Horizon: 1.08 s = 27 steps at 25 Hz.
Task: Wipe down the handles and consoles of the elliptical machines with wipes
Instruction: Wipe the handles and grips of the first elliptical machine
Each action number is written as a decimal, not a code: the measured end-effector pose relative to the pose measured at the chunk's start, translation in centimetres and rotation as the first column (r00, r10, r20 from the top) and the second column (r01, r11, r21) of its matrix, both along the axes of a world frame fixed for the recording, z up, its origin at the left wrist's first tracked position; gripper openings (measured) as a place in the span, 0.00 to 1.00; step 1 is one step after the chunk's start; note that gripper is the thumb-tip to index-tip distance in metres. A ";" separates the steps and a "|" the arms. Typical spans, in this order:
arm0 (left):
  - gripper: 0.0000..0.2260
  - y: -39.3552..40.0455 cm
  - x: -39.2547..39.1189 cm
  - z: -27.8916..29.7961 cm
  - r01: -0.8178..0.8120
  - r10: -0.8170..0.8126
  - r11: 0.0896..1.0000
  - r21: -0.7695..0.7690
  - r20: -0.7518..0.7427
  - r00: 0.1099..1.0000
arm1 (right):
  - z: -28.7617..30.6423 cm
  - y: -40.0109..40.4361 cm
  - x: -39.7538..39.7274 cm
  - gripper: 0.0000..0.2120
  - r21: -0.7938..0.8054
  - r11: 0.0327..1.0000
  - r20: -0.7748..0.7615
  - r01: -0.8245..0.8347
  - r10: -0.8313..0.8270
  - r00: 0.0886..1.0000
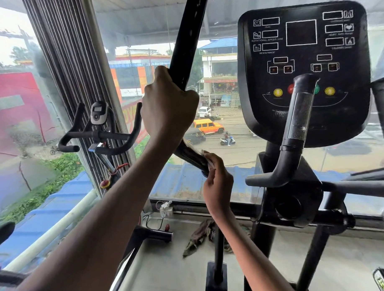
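Fingers of the left hand (168, 105) curl tightly round the black moving handle (185, 47) of the elliptical, knuckles toward the camera, the forearm rising from the lower left of the view. Lower on the same bar, the right hand (217, 185) pinches a pale wipe (208, 160) against the handle's bent lower stretch, thumb and fingertips closed on it, wrist cocked upward and the forearm coming in from the lower right. Only a crumpled edge of the wipe shows above the fingers; the rest is hidden in the grip, and the left hand covers the part of the bar between the two grips.

That handle runs on a long, steep axis, from the top edge of the view down to the left hand, then angles down and to the right toward the right hand, where its end cannot be made out.

Just right of it stands a fixed grip (296, 127) with a dull metal sensor strip, pointing upward in front of the console (302, 62), whose dark panel faces the person; its small lettering is mostly unreadable. On the floor below lies a rumpled cloth (200, 237). To the left an exercise bike's handlebars (100, 135) stand before the window (220, 129), beyond which a street with an orange car is visible.
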<state>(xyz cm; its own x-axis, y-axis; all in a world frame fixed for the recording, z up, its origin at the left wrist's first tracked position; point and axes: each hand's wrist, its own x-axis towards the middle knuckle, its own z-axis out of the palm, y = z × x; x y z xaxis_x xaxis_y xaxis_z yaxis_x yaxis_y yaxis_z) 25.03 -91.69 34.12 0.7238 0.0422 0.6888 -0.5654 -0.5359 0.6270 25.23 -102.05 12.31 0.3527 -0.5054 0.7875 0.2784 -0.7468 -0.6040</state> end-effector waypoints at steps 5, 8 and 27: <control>0.15 -0.1 -0.2 0.1 -0.006 0.006 1.000 -0.010 -0.007 1.000 | -0.2 -3.3 2.3 0.18 0.092 0.996 -0.189 0.010 0.008 0.982; 0.15 -0.1 -0.2 0.0 -0.012 0.012 1.000 -0.010 -0.011 1.000 | 0.0 -1.2 1.3 0.18 0.100 0.994 -0.037 0.036 -0.032 0.999; 0.14 -0.2 0.3 -0.2 -0.026 0.026 0.999 -0.042 0.015 1.000 | -2.4 0.0 3.1 0.14 0.378 0.899 -0.016 0.223 -0.234 0.972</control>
